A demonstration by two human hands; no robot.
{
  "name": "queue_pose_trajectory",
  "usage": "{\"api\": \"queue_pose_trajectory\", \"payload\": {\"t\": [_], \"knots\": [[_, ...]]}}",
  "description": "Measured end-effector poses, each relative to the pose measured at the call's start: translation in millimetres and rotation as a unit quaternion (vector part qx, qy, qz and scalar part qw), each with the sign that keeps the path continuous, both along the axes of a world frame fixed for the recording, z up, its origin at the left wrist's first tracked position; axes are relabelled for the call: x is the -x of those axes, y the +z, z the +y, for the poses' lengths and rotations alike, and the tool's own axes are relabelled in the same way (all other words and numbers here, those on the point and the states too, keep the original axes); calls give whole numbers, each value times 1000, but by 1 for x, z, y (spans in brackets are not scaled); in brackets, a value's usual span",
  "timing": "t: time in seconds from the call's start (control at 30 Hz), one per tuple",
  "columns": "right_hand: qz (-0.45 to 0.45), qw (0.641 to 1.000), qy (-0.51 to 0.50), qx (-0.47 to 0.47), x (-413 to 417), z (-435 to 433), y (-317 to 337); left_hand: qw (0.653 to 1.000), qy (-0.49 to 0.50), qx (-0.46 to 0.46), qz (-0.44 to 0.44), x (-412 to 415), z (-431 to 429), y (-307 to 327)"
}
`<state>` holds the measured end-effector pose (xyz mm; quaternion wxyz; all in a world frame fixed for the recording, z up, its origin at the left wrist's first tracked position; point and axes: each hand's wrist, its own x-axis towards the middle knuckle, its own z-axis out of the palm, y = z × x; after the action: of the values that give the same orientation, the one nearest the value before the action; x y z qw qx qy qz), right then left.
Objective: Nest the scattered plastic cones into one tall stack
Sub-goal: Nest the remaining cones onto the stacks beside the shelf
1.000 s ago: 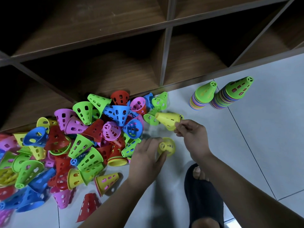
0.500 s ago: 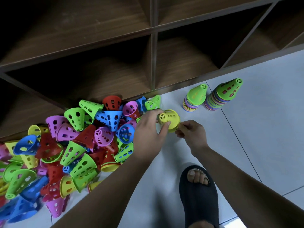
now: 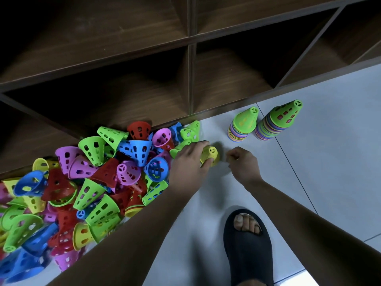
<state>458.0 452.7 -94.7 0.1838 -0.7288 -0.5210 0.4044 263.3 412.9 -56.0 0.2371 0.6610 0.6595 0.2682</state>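
Note:
A heap of loose perforated plastic cones (image 3: pixel 92 182) in green, red, blue, purple and yellow covers the floor at the left. My left hand (image 3: pixel 189 162) grips a yellow cone (image 3: pixel 210 154) just right of the heap, its tip pointing up toward the camera. My right hand (image 3: pixel 241 162) is curled a little to the right of that cone, fingers pinched together; whether they touch it I cannot tell. Two nested stacks stand at the upper right, each topped by a green cone: a shorter stack (image 3: pixel 243 125) and a taller stack (image 3: pixel 278 120).
A dark wooden shelf unit (image 3: pixel 191 79) with open compartments runs along the back, its base edge right behind the heap and stacks. My foot in a dark slipper (image 3: pixel 247 244) rests on the pale tiled floor (image 3: pixel 329 162) below the hands.
The left hand carried its yellow cone up and right and set it over the yellow cone the right hand held. The right hand's fingers have drawn slightly away to the right.

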Motion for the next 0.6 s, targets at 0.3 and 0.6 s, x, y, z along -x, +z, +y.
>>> {"api": "queue_pose_trajectory", "payload": {"t": [0.3, 0.6], "knots": [[-2, 982, 117, -149, 39, 39, 16, 990, 14, 38, 137, 34, 6, -7], [-104, 963, 216, -126, 92, 69, 19, 957, -8, 125, 261, 37, 8, -16]]}}
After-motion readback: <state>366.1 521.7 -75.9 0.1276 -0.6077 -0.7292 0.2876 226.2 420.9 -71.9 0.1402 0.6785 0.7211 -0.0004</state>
